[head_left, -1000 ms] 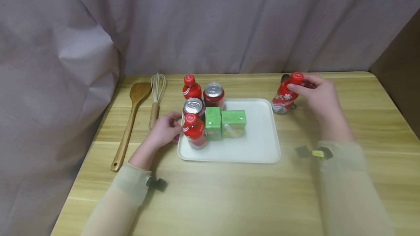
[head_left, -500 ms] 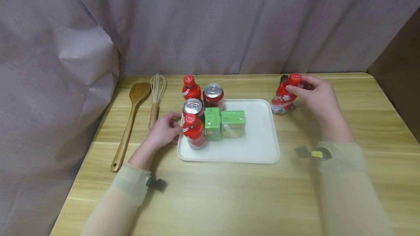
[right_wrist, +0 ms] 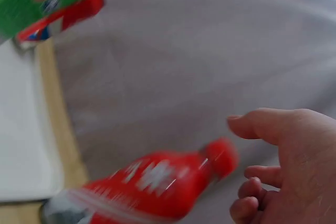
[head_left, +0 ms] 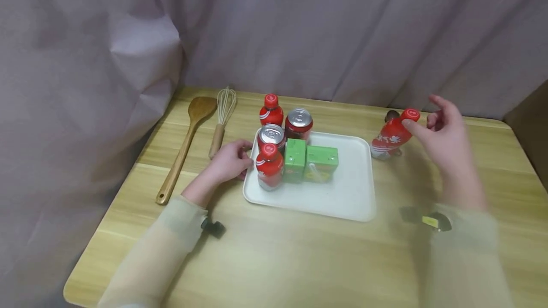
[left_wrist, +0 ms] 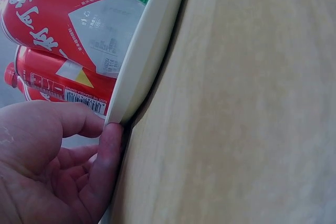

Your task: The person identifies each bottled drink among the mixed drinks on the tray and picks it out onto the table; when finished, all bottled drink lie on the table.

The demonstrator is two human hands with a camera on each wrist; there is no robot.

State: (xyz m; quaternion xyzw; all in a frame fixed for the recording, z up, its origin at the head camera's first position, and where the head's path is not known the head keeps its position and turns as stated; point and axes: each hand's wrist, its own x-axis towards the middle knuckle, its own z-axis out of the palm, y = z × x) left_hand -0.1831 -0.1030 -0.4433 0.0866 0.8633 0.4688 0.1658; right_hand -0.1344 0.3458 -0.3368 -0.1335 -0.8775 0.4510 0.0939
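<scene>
My left hand (head_left: 228,161) pinches the left rim of a white tray (head_left: 348,194); in the left wrist view, thumb and index finger meet at the tray's edge. Just inside that rim stands a red-capped drink bottle (head_left: 270,170), with a soda can (head_left: 274,136) behind it. Two green drink cartons, one upright (head_left: 295,160) and one wider (head_left: 322,161), stand beside them. Right of the tray another red bottle (head_left: 391,137) leans in the head view. My right hand (head_left: 447,141) is beside its cap, fingers raised; a gap shows between them in the right wrist view.
A second can (head_left: 298,124) and a third red bottle (head_left: 271,112) stand at the tray's back left. A wooden spatula (head_left: 184,156) and a whisk (head_left: 223,118) lie on the left. Something dark and round-topped (head_left: 391,116) shows behind the right bottle. A grey curtain (head_left: 299,27) hangs behind the table.
My right hand has let go of the right bottle, its fingers lifting away to the right. My left hand stays at the tray's rim. The head view has turned, shifting the scene rightward.
</scene>
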